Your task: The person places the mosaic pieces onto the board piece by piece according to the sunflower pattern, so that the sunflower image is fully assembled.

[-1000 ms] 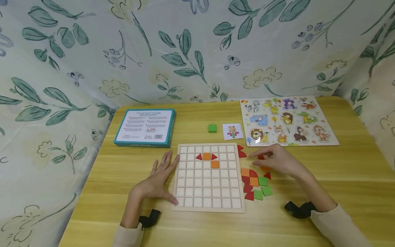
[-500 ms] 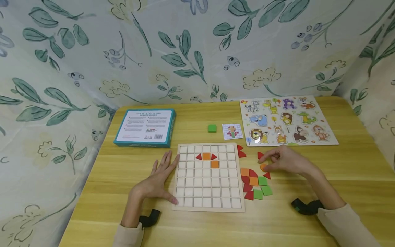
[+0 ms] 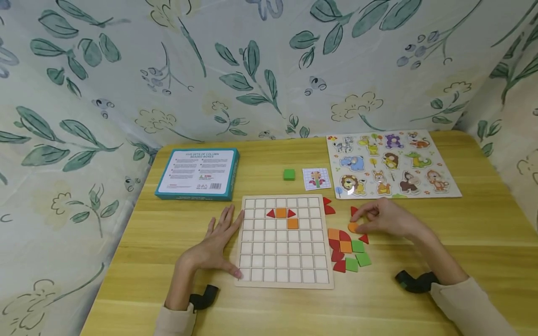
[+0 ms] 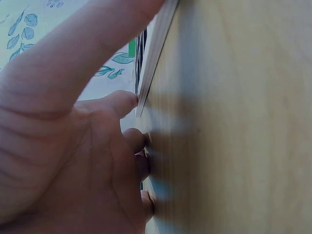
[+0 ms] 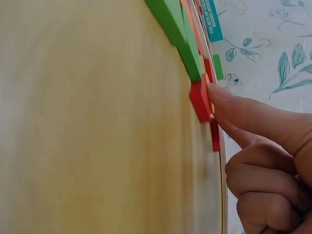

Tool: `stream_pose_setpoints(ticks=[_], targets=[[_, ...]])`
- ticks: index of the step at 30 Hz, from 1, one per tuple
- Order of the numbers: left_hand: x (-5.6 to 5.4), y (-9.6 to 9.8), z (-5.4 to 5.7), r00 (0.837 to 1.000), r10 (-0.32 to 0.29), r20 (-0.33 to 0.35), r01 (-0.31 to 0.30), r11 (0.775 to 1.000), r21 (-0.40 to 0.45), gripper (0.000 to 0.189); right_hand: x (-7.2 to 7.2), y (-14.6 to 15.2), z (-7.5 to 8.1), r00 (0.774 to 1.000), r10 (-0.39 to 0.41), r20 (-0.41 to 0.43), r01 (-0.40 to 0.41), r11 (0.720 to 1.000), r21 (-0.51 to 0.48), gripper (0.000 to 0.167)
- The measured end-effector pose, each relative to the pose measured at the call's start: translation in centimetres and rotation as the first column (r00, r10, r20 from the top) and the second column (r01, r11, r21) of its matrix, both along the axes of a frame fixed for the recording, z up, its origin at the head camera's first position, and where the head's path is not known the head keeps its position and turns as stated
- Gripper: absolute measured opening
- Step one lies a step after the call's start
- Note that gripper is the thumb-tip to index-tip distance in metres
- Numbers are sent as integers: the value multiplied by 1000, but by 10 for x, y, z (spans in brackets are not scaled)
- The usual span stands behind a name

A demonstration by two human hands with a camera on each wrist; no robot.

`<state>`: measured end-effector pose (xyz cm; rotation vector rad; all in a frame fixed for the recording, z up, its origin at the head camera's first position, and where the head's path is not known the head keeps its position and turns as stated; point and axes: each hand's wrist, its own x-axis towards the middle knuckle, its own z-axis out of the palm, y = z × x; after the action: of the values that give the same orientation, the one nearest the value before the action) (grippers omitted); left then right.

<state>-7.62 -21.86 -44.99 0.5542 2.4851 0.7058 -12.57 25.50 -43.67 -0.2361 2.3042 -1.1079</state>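
My left hand (image 3: 210, 247) spreads along the left side of the wooden grid board (image 3: 287, 285), thumb at its near corner and forefinger at its edge. On the board lie two red triangles, the left triangle (image 3: 271, 213) and right triangle (image 3: 292, 213), and two orange squares, one orange square (image 3: 281, 213) between them. Right of the board, my right hand (image 3: 388, 217) pinches a rounded orange tile (image 3: 352, 227) between thumb and forefinger. A red tile (image 3: 354, 211) lies by the forefinger. In the right wrist view, a red triangle (image 5: 200, 100) sits before the thumb; the other fingers curl.
Loose red, orange and green tiles (image 3: 357, 246) lie right of the board. Behind it are a green block (image 3: 289, 175) and a pattern card (image 3: 317, 179). An animal puzzle board (image 3: 403, 177) is at the back right, a teal box (image 3: 196, 174) at the back left.
My right hand has drawn back to the right, then lowered onto the rounded orange tile, which has shifted slightly left. My left hand and the board have stayed put.
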Motion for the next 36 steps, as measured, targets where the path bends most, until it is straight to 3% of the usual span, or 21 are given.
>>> stream_pose_setpoints(ticks=[10, 27, 31, 36], targets=[[0, 1, -2, 1000, 5, 5, -5, 1000, 9, 152, 1, -4, -4, 1000, -5, 5, 5, 999, -48, 36], [0, 1, -1, 1000, 7, 3, -7, 1000, 5, 152, 1, -18, -1, 997, -15, -79, 14, 1000, -12, 28], [1, 0, -1, 1000, 12, 6, -12, 1000, 14, 152, -1, -38, 3, 995, -20, -99, 16, 999, -41, 29], [0, 1, -1, 1000, 10, 6, -10, 1000, 14, 151, -4, -86, 5, 994, 6, -110, -14, 998, -68, 27]])
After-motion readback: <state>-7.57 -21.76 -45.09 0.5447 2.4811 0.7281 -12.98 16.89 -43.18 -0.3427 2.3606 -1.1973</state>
